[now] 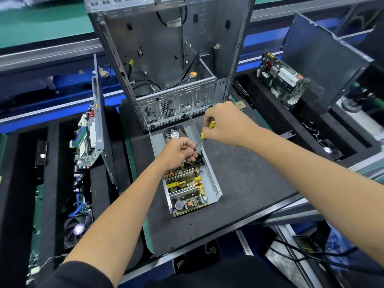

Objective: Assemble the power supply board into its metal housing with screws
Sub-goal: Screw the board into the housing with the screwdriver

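Note:
The power supply board, crowded with heat sinks, coils and capacitors, lies inside its open grey metal housing on the dark work mat. My right hand grips the yellow handle of a screwdriver, whose shaft slants down-left into the housing. My left hand pinches the lower shaft near the tip, above the board's far end. The tip and any screw under it are hidden by my fingers. A small fan sits at the housing's far wall.
A large open computer case stands upright just behind the housing. Circuit boards on metal panels lean at the left and right. Black foam trays with parts flank the mat.

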